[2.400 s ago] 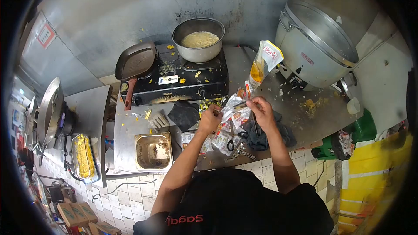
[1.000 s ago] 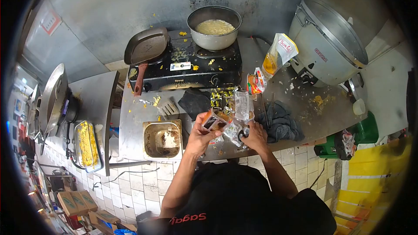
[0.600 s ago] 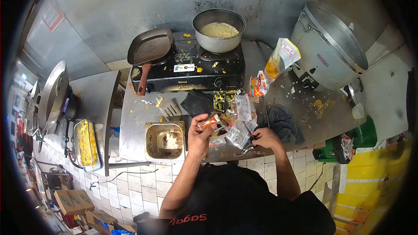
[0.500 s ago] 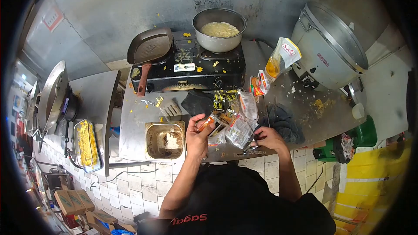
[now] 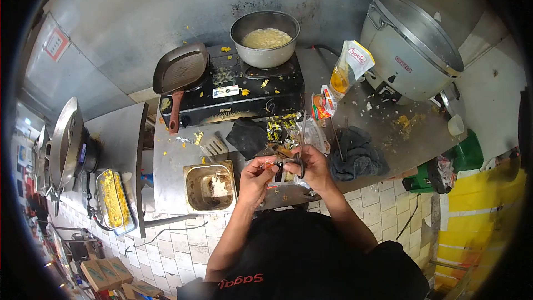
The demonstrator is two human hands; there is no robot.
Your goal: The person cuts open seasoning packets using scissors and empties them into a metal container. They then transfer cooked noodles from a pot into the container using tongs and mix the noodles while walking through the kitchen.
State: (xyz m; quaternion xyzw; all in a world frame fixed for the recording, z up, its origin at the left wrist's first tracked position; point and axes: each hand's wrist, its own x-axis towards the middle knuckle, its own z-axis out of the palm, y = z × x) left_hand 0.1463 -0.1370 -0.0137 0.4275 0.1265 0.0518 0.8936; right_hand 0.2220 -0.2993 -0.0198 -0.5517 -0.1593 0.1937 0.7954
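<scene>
Pinching a small packet point(image 5: 272, 163): left hand point(image 5: 253, 183); curled round scissors point(image 5: 303, 133): right hand point(image 5: 315, 173); both sit close together by the front edge of the bench point(image 5: 168, 180).

The left hand point(image 5: 254, 182) pinches a small clear plastic packet point(image 5: 281, 163), touching the right hand point(image 5: 312, 171), which grips black-handled metal scissors point(image 5: 303, 135), blades pointing away from the person. Beyond lie yellow-and-black foil sachets point(image 5: 282, 129); a crumpled dark grey cloth point(image 5: 358, 155) lies right of them. A square brown grill pan point(image 5: 181, 71) and a round white pot point(image 5: 266, 55) of pale yellow food sit on the black two-burner stove point(image 5: 227, 97)
</scene>
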